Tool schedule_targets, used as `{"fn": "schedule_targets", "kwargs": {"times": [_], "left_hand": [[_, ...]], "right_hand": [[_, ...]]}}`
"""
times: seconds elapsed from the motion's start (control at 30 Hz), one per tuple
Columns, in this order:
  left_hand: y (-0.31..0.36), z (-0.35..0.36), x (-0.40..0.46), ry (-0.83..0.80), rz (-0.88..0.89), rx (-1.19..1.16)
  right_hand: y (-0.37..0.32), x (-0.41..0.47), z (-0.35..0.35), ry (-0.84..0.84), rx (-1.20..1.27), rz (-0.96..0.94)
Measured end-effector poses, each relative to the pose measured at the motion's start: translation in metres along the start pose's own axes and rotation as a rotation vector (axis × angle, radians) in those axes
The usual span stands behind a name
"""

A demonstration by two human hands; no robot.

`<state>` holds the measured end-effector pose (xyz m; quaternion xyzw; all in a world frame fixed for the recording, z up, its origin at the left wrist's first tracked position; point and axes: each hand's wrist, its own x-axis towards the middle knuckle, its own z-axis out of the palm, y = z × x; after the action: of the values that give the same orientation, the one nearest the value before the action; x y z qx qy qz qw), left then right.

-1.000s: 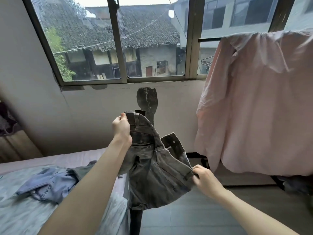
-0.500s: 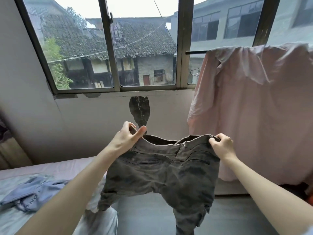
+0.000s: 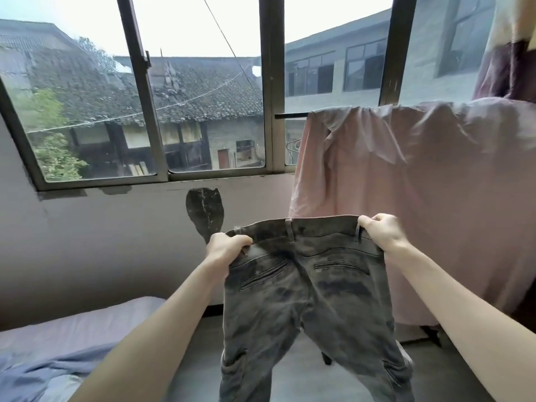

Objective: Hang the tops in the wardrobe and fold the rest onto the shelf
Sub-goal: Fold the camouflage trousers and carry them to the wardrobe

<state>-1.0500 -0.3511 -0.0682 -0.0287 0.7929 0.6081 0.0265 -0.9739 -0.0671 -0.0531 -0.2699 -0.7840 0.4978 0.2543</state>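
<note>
1. The bed (image 3: 95, 329) lies low on the left, with a crumpled blue garment (image 3: 34, 375) on it; no shelf or wardrobe is in view.
2. A pink shirt (image 3: 406, 198) hangs over a rail (image 3: 291, 114) on the right, behind the right arm and well above the floor.
3. The trousers (image 3: 307, 309) hang straight in front of the person, held up in the air, back pockets facing the camera. Their long axis runs top to bottom: waistband high, both legs dropping out of the bottom of the view. The waistband itself runs left to right, stretched between the hands.
4. The left hand (image 3: 229, 248) grips the left end of the waistband, fingers curled over the cloth.
5. The right hand (image 3: 383, 230) grips the right end, a little higher and farther out.
6. Folding likely means bringing one hand across to the other, leg onto leg; the left hand is nearer the bed.
</note>
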Motion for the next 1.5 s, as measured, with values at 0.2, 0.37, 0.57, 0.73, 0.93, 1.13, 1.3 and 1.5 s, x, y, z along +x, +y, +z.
{"fn": "schedule_targets", "kwargs": {"times": [0.2,0.37,0.57,0.73,0.93,1.13,1.3,1.5], "left_hand": [[-0.002,0.045,-0.009,-0.127,0.023,-0.118],[0.018,0.061,-0.022,-0.200,0.170,-0.071],[0.008,0.088,-0.046,-0.388,0.061,-0.008],[-0.012,0.080,-0.044,-0.293,0.074,0.080],[-0.014,0.044,-0.031,-0.078,0.137,0.234],[-0.008,0.067,-0.051,-0.154,0.186,0.123],[-0.008,0.055,-0.049,-0.190,0.092,-0.046],[-0.009,0.044,-0.062,-0.371,0.057,-0.263]], "right_hand": [[0.027,-0.008,-0.014,-0.079,0.236,0.112],[0.029,-0.020,-0.008,-0.077,0.353,0.063],[0.025,-0.049,0.026,-0.361,0.280,-0.004],[0.026,-0.050,0.028,-0.333,0.230,-0.014],[0.012,-0.044,0.017,-0.172,0.213,-0.065],[-0.007,-0.077,0.055,-0.345,0.171,-0.133],[-0.001,-0.079,0.062,-0.361,0.216,-0.070],[-0.005,-0.077,0.069,-0.319,0.320,0.038]]}}
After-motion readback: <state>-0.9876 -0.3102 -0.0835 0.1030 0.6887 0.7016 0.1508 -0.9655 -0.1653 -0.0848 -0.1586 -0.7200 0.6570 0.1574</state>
